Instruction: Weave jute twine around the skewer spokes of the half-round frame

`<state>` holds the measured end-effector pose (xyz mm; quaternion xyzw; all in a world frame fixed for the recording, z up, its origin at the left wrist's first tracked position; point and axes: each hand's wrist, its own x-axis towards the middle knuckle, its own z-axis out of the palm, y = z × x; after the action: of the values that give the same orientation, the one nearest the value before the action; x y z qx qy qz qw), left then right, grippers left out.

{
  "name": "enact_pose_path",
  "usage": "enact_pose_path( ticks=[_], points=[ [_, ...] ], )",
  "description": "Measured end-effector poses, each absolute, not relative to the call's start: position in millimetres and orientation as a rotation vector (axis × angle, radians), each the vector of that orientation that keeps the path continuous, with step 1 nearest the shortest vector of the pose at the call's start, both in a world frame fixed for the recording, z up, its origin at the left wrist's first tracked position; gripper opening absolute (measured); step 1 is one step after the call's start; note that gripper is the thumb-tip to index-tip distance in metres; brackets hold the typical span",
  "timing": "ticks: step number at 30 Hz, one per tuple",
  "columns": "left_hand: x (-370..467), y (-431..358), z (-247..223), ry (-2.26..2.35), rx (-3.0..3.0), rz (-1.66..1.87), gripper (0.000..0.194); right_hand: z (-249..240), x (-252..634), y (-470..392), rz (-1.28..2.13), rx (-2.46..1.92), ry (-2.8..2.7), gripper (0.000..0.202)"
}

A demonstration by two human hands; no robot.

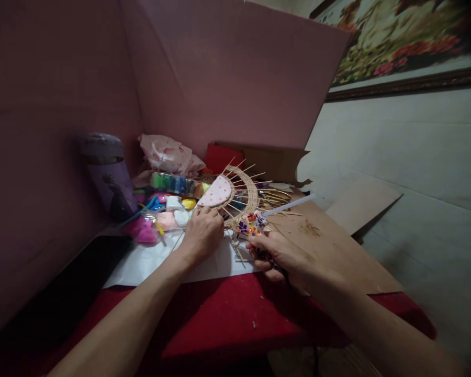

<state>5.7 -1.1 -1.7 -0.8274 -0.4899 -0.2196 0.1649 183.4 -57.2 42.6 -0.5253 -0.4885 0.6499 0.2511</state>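
My left hand (pixel 206 230) is closed at the lower edge of a half-round craft piece, which has a pink spotted fabric centre (pixel 216 192), thin sticks fanning outward and a woven twine band (pixel 251 196). In my right hand (pixel 277 254) is a glue gun with a flower-patterned body (pixel 251 224), its fingers wrapped round the handle. A pale glue stick (pixel 290 204) juts from the gun toward the upper right. The gun's front lies close to the lower right end of the woven band; its tip cannot be made out.
Behind my left hand lie bagged coloured clay (pixel 143 229), a clay strip pack (pixel 176 183) and crumpled spotted cloth (pixel 168 154). A purple tumbler (pixel 110 180) stands left. Cardboard (pixel 337 246) and white paper (pixel 141 264) cover parts of the red-topped table (pixel 220 309).
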Motion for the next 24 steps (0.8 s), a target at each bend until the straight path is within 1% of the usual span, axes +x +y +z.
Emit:
enact_pose_path(
  ticks=[3,8,13,15,18,22,24],
  points=[
    [6,-1,-1,-1.403,-2.357,-0.616,0.019,40,185,-55,1.809,-1.397,-1.302,0.017],
    [6,0,-2,-1.398,-2.358,-0.613,0.019,35,195,-52,1.87,-1.156,-1.226,0.016],
    [5,0,-3,-1.385,-2.365,-0.632,0.02,51,215,-60,1.791,-0.969,-1.25,0.018],
    [5,-1,-2,-1.379,-2.367,-0.634,0.021,60,228,-60,1.669,-0.962,-1.261,0.019],
    [5,-1,-1,-1.369,-2.364,-0.641,0.022,68,256,-52,1.373,-1.073,-1.282,0.021],
    [5,-2,1,-1.357,-2.36,-0.678,0.021,56,304,-28,0.819,-1.434,-1.373,0.026],
    [5,-1,2,-1.357,-2.352,-0.679,0.02,42,328,-15,0.555,-1.688,-1.461,0.023]
  ],
)
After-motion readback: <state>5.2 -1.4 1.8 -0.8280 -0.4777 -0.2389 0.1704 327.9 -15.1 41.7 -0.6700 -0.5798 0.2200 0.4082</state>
